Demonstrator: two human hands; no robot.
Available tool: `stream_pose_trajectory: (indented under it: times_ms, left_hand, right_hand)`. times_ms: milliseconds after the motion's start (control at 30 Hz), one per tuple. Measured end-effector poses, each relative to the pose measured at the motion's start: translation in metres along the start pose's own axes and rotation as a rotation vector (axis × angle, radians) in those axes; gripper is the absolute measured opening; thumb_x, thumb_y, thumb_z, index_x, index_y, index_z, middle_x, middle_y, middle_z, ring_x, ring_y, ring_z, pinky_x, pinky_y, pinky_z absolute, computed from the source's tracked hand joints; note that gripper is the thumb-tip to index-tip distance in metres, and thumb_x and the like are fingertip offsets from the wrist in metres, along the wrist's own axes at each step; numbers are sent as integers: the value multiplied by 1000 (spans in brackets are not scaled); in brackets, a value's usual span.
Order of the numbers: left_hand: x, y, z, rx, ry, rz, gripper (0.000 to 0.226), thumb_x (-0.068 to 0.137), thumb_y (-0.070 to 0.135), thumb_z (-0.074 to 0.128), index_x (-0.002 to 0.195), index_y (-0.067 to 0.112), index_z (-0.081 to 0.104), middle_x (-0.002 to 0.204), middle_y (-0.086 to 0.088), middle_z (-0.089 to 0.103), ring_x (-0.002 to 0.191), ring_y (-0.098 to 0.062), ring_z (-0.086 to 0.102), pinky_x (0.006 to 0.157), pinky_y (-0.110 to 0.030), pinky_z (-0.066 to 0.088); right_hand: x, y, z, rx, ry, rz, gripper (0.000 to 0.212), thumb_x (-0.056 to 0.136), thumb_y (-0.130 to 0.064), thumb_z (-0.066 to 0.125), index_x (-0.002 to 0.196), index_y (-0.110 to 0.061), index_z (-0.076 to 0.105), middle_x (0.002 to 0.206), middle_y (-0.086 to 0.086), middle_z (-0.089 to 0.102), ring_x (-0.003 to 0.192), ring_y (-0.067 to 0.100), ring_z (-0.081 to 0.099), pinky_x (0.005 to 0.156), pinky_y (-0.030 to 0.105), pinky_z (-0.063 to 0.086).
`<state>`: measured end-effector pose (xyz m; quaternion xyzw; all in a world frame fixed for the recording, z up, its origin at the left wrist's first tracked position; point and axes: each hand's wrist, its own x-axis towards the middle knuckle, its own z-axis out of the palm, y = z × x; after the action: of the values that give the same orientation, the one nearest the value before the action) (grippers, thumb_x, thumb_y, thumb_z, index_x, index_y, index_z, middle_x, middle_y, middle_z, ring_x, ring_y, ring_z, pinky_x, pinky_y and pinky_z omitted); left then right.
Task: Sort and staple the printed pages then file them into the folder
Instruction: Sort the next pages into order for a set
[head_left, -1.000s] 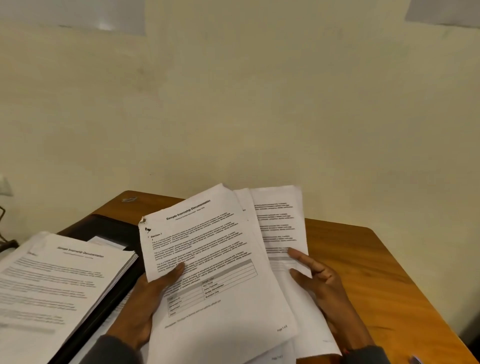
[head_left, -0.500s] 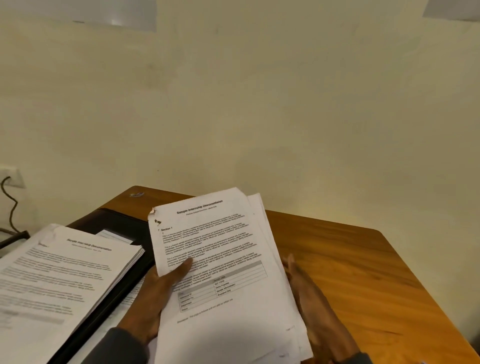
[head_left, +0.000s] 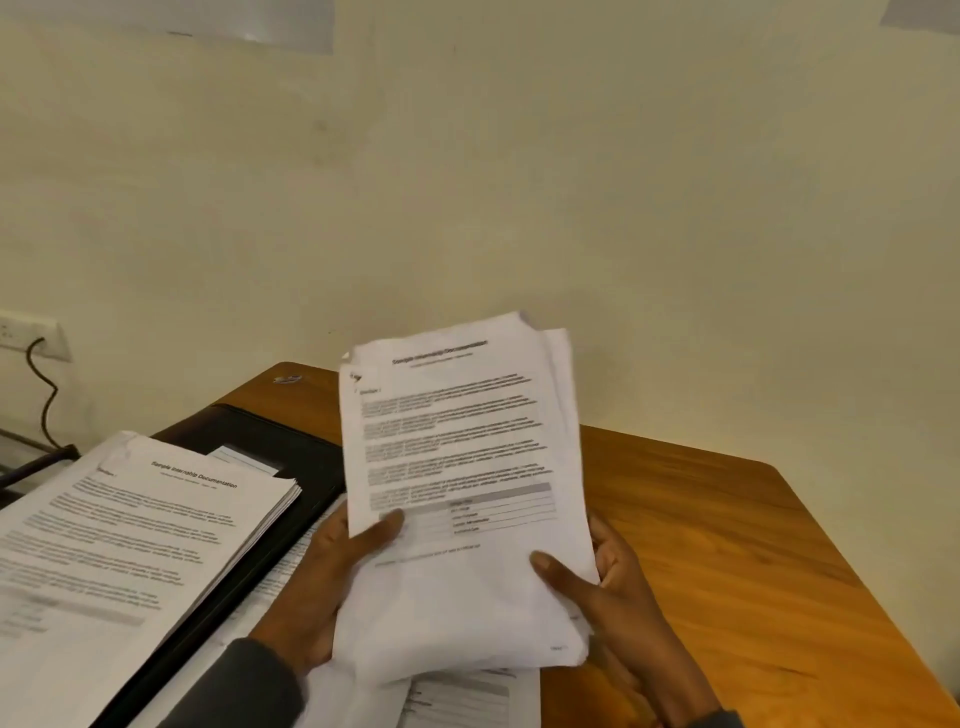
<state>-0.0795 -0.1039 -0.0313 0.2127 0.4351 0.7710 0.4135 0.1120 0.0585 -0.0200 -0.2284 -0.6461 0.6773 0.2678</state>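
I hold a set of printed pages upright over the wooden table, the title page facing me, with a torn mark at its top left corner. My left hand grips the set's left edge, thumb on the front. My right hand grips the right edge, thumb on the front. A black folder lies open on the left of the table. A thick pile of printed pages rests on its left half. More loose pages lie flat beneath my hands. No stapler is in view.
The wooden table stands against a cream wall, bare wood showing on its right. A small shiny object sits at the table's far left corner. A wall socket with a black cable is at the far left.
The fanned sheets have been gathered into one squared set and lifted more upright. My right hand moved from the spread sheet to grip the set's right edge.
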Motion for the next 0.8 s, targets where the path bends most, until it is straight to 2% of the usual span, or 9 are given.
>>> stream_pose_trajectory:
  times_ms: [67,100,167,267,367,467,600,733,800]
  left_hand:
    - [0,-3,2,69,10,18,66,58,33,91,118,20,67,121,-14,69,108,-37,66,96,-60,48]
    - [1,-4,2,114,38,34,79,43,41,96,115,21,68,118,-12,70,106,-36,68,95,-59,49]
    - [2,-6,2,183,77,77,92,32,51,95,115,22,68,114,-7,72,102,-31,70,90,-53,54]
    - [1,-10,4,296,101,189,77,44,60,89,111,28,68,108,5,75,98,-18,72,75,-33,60]
    - [2,-5,18,365,122,278,37,72,32,73,108,30,65,100,15,75,95,-10,71,65,-20,58]
    - [13,5,43,522,53,374,34,82,20,65,115,27,60,102,25,71,98,-1,68,68,-14,55]
    - [28,10,75,551,-55,403,27,93,12,57,113,30,58,99,29,71,97,2,68,68,-14,55]
    - [39,-9,83,519,-10,343,34,83,32,71,115,29,57,100,19,73,97,-11,71,65,-25,59]
    - [40,-17,80,503,32,317,43,76,38,76,113,33,56,98,23,72,93,-7,70,62,-23,58]
  right_hand:
    - [0,2,2,-32,2,-7,64,70,-25,85,126,-28,54,120,-3,70,108,17,68,89,39,57]
    - [0,3,4,-59,-7,-11,60,73,-23,81,126,-28,54,119,-6,70,108,14,67,87,33,57]
    - [0,4,5,-108,-13,-37,55,76,-21,76,126,-28,54,120,-8,70,109,12,67,87,30,57]
    - [2,7,4,-148,53,-102,50,78,-22,75,124,-27,57,116,-10,71,108,13,67,88,32,58]
    - [3,5,3,-172,190,-184,37,80,-17,75,114,-26,62,104,-18,73,97,7,70,74,23,59]
    - [5,2,-3,-154,342,-252,35,81,-15,75,113,-22,63,99,-11,74,91,4,69,66,18,57]
    - [6,-3,-14,-152,502,-310,43,80,-21,74,119,-22,56,111,-9,66,97,7,64,65,12,55]
    - [4,-9,-25,-169,474,-352,52,79,-19,76,120,-32,48,108,-19,61,93,-4,64,61,7,51]
    - [5,-5,-27,-214,458,-338,60,75,-23,80,122,-34,43,110,-22,58,92,-5,63,61,6,51]
